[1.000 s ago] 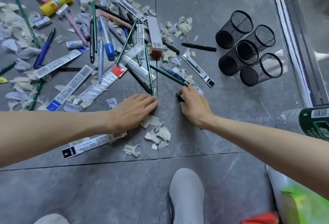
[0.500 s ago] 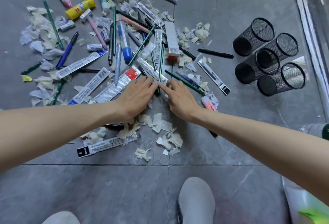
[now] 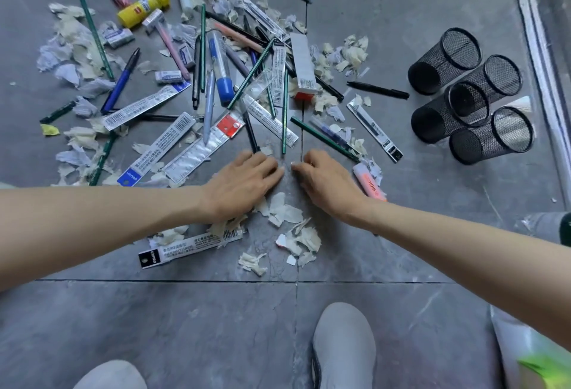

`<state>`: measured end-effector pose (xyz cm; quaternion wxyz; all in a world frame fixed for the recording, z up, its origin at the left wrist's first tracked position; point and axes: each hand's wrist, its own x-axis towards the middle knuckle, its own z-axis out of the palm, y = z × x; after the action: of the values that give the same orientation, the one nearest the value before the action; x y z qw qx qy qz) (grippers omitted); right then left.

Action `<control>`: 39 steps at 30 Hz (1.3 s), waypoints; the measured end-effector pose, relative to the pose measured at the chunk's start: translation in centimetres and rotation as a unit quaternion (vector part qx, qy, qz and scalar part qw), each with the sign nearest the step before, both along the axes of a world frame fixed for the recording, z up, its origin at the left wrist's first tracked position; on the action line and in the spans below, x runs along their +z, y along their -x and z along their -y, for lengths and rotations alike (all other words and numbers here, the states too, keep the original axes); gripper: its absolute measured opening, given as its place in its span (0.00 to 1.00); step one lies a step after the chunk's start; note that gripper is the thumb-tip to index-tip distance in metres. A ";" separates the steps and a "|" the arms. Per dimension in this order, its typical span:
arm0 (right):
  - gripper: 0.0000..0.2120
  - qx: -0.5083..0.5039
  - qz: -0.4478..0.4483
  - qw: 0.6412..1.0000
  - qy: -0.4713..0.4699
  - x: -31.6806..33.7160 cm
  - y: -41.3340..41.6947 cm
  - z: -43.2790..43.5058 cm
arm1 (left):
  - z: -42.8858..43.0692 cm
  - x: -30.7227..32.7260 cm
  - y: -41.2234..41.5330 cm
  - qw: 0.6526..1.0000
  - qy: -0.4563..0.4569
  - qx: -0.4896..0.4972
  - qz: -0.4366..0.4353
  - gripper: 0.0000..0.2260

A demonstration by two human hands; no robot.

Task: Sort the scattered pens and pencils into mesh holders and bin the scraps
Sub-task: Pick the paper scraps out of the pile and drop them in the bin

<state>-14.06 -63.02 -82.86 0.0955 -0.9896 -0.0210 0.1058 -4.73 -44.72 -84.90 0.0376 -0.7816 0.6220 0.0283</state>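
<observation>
the grey tiled floor [image 3: 401, 311] carries everything. four black mesh holders [image 3: 469, 95] lie tipped on their sides, well right of the right hand [image 3: 327, 183]. scattered pens and pencils [image 3: 216, 80] spread just beyond both hands. the left hand [image 3: 241, 185] lies flat, fingers spread, gripping nothing; the right likewise, fingertips nearly meeting. paper scraps [image 3: 287, 212] lie under and just behind them.

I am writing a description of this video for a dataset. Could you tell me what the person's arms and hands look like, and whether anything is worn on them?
Both forearms are bare: no sleeves show up to the picture's edges. The left hand and right hand wear no gloves, and no rings, watch or bracelet are visible. The fingers have short nails.
</observation>
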 end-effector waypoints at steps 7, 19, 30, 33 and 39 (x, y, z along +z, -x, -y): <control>0.29 0.137 -0.064 0.987 0.044 -0.2 3.2 -0.9 | -3.0 0.3 2.0 0.990 0.006 -0.130 -0.056 0.31; 0.41 0.053 -0.120 0.990 -0.059 0.6 -2.5 -3.1 | -0.9 1.3 -3.2 0.987 -0.025 0.158 0.027 0.25; 0.33 0.117 -0.092 0.989 -0.020 1.3 -0.3 -2.6 | 0.7 1.1 -6.1 0.996 0.039 0.043 0.070 0.10; 0.30 0.195 -0.101 0.975 -0.041 1.3 0.9 -2.7 | 1.4 0.8 -5.3 0.992 0.041 0.115 -0.003 0.13; 0.26 0.211 -0.043 0.975 -0.060 0.6 0.5 -4.4 | -0.6 2.0 -4.1 0.966 0.076 0.223 -0.103 0.18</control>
<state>-14.60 -58.60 -82.30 0.1315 -0.9499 -0.2312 0.1641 -0.60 -44.11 -82.85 -0.0933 -0.8941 0.4326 0.0693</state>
